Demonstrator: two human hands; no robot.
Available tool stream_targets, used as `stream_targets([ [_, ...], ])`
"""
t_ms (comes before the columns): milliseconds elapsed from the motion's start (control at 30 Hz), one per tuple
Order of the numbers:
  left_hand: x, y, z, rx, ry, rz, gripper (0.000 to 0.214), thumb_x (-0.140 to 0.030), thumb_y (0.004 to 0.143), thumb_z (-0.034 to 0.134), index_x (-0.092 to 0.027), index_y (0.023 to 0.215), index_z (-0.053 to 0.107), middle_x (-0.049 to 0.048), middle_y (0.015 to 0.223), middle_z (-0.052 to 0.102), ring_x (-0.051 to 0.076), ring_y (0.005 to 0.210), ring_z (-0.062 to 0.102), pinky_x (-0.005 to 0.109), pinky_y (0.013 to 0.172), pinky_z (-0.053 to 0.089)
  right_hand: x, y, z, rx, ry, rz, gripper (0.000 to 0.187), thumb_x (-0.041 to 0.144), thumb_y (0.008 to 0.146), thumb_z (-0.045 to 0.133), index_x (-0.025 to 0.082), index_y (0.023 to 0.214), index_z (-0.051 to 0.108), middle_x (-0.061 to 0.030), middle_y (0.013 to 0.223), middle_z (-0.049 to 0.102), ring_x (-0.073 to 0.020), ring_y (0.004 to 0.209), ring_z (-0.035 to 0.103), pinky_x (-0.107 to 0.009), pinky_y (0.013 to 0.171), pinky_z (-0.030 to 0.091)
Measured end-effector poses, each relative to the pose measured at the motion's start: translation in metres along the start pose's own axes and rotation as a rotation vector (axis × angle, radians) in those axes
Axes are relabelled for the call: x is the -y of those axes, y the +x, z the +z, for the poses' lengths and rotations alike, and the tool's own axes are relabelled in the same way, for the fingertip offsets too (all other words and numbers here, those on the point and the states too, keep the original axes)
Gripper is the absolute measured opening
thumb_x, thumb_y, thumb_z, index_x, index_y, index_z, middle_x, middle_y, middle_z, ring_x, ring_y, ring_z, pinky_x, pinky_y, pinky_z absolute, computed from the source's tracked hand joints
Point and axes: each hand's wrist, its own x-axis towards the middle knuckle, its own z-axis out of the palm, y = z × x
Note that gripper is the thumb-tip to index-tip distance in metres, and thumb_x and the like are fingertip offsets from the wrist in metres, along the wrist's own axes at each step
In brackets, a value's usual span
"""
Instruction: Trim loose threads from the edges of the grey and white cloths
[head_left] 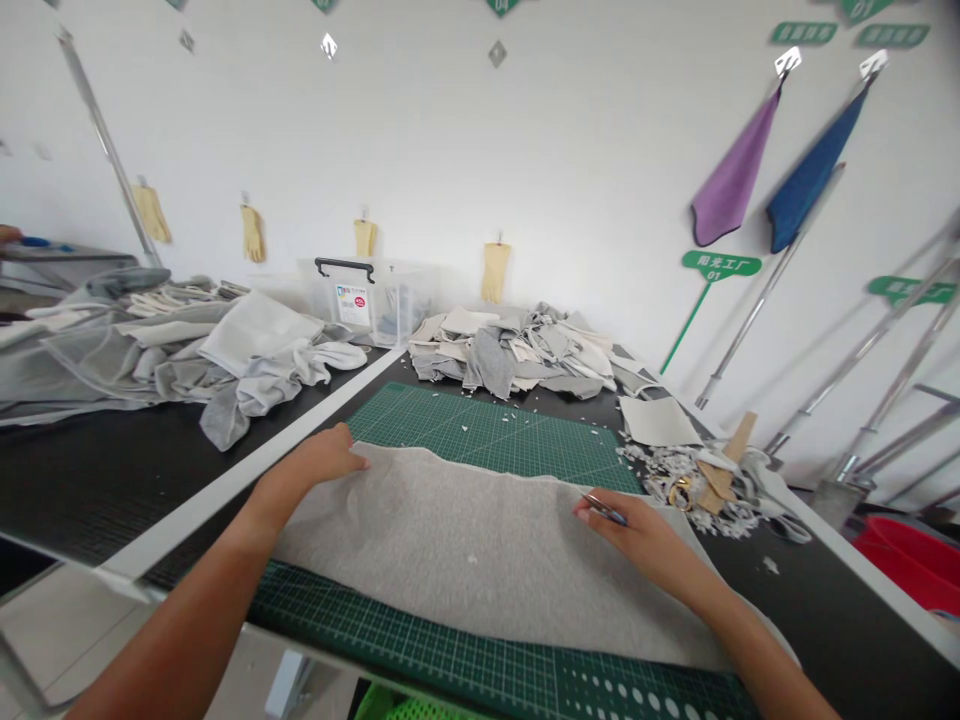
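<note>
A wide piece of light grey fabric (465, 540) lies spread over the green cutting mat (487, 430). My left hand (334, 458) is closed on the fabric's far left corner, thumb and fingers pinching its edge. Close to the far edge on the right, my right hand (630, 530) grips a slim metal tool (604, 508) with a pointed tip and a dark bluish part. The tool's exact kind cannot be made out, since the fingers cover some of it. Its tip rests at or just above the fabric.
Fabric scraps (517, 350) are heaped behind the mat. More grey cloth (172, 350) is piled left, beside a clear plastic box (360, 300). Shreds (705, 490), a wooden piece (741, 437) and scissors (787, 528) lie right. A red tub (911, 560) stands beyond the table edge.
</note>
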Motion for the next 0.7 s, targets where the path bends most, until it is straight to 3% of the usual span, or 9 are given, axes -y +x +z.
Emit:
stream_targets([
  [133, 0.0, 0.009, 0.0, -0.03, -0.035, 0.004, 0.032, -0.03, 0.071, 0.067, -0.016, 0.099, 0.071, 0.0155, 0.105, 0.073, 0.032, 0.102, 0.069, 0.036, 0.088, 0.05, -0.003, 0.001, 0.001, 0.013, -0.003, 0.0, 0.044, 0.055, 0.095, 0.047, 0.019, 0.094, 0.071, -0.005, 0.093, 0.073, -0.0252, 0.09, 0.065, -0.033, 0.083, 0.048],
  [233, -0.014, 0.014, -0.008, -0.16, -0.121, 0.076, 0.033, -0.026, 0.077, 0.061, -0.019, 0.107, 0.072, 0.0117, 0.107, 0.074, 0.028, 0.105, 0.068, 0.034, 0.092, 0.05, -0.004, 0.004, 0.001, 0.03, -0.002, -0.016, 0.041, 0.052, 0.095, 0.048, 0.019, 0.093, 0.072, -0.0045, 0.093, 0.073, -0.0245, 0.088, 0.064, -0.033, 0.083, 0.048],
  [367, -0.045, 0.029, -0.028, -0.398, -0.269, 0.096, 0.049, -0.03, 0.084, 0.057, -0.02, 0.132, 0.061, 0.009, 0.113, 0.073, 0.025, 0.105, 0.068, 0.032, 0.094, 0.049, 0.006, 0.015, -0.002, 0.023, -0.014, -0.036, 0.038, 0.05, 0.095, 0.05, 0.02, 0.095, 0.072, -0.0034, 0.094, 0.073, -0.0227, 0.088, 0.064, -0.032, 0.084, 0.047],
  [433, -0.063, 0.037, -0.037, -0.455, -0.342, 0.11, 0.046, -0.03, 0.085, 0.058, -0.018, 0.128, 0.064, 0.009, 0.114, 0.073, 0.024, 0.105, 0.067, 0.031, 0.094, 0.049, 0.018, 0.026, -0.004, 0.01, -0.01, -0.064, 0.037, 0.05, 0.094, 0.051, 0.02, 0.094, 0.072, -0.0028, 0.092, 0.072, -0.0218, 0.087, 0.064, -0.032, 0.083, 0.046],
  [533, -0.091, 0.04, -0.04, -0.461, -0.427, 0.256, 0.032, -0.031, 0.088, 0.055, -0.019, 0.112, 0.072, 0.007, 0.113, 0.074, 0.023, 0.106, 0.066, 0.031, 0.097, 0.048, 0.043, 0.05, 0.0, 0.002, 0.067, -0.12, 0.032, 0.046, 0.093, 0.053, 0.02, 0.096, 0.071, -0.0021, 0.091, 0.072, -0.0207, 0.085, 0.064, -0.03, 0.078, 0.046],
  [700, -0.119, 0.018, -0.018, -0.422, -0.456, 0.47, 0.028, -0.036, 0.092, 0.052, -0.02, 0.105, 0.071, 0.0074, 0.111, 0.073, 0.025, 0.106, 0.065, 0.035, 0.099, 0.048, 0.089, 0.103, 0.035, -0.135, 0.231, -0.132, 0.025, 0.039, 0.087, 0.056, 0.02, 0.094, 0.071, -0.0027, 0.089, 0.071, -0.0205, 0.083, 0.062, -0.029, 0.072, 0.042],
])
